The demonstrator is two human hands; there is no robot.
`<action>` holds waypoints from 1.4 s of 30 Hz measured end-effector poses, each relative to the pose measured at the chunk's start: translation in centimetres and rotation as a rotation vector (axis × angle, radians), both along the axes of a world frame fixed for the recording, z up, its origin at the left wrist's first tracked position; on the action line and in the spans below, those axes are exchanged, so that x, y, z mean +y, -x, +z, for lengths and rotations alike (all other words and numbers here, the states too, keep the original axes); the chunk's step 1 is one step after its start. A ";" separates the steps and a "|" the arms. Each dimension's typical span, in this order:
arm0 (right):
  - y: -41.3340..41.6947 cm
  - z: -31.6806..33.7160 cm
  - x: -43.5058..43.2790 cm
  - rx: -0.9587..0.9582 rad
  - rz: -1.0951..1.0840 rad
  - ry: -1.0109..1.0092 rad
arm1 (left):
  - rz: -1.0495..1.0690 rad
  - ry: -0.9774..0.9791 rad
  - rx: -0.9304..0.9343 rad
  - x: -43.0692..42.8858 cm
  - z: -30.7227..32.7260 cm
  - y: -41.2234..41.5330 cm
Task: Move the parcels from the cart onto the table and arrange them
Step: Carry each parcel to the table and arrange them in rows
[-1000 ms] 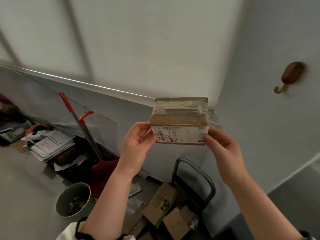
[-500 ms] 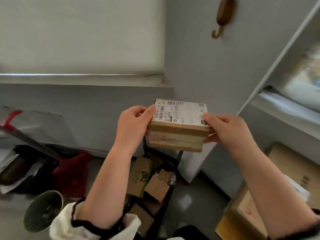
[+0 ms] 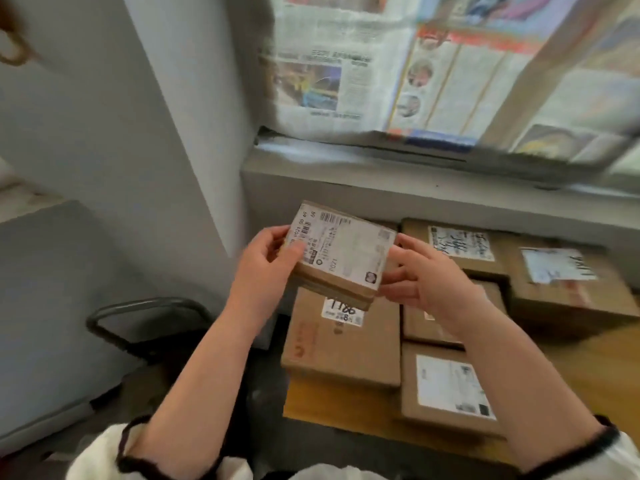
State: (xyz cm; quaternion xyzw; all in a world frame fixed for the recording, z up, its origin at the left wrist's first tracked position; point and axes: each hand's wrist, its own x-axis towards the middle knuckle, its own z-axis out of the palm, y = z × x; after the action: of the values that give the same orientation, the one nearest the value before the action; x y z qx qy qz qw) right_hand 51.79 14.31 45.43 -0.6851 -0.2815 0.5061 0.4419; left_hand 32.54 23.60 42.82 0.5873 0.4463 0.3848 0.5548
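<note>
I hold a small cardboard parcel with a white shipping label facing up. My left hand grips its left end and my right hand grips its right end. The parcel hangs above the back left corner of a wooden table, over a brown box marked with handwritten digits. Several more labelled parcels lie packed side by side on the table, among them a front one, a back one and a larger one at the right. The cart's dark handle shows at lower left.
A grey wall pillar rises left of the table. A grey sill runs behind the parcels, with newspaper covering the window above it. The floor beside the cart is dark.
My view has swung right from the cart to the table. Both hands carried the small parcel along and lowered it, label up, over the boxes on the table.
</note>
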 end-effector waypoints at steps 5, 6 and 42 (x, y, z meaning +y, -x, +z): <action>-11.4 -0.1 -8.8 0.036 -0.144 0.081 | -0.243 0.045 -0.030 -6.4 -0.7 -13.1; -13.2 -0.3 -10.1 0.018 -0.165 0.091 | -0.287 0.053 -0.033 -7.4 -1.1 -15.1; -28.6 -19.4 -20.1 -0.154 -0.398 0.286 | -0.389 -0.592 1.281 -21.2 -14.8 -33.2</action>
State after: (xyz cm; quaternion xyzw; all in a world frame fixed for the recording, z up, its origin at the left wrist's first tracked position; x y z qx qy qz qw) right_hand 80.36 -5.78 26.01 -0.8191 -0.0996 0.3901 0.4087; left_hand 65.76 2.43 27.97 0.8910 0.4484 -0.0352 0.0612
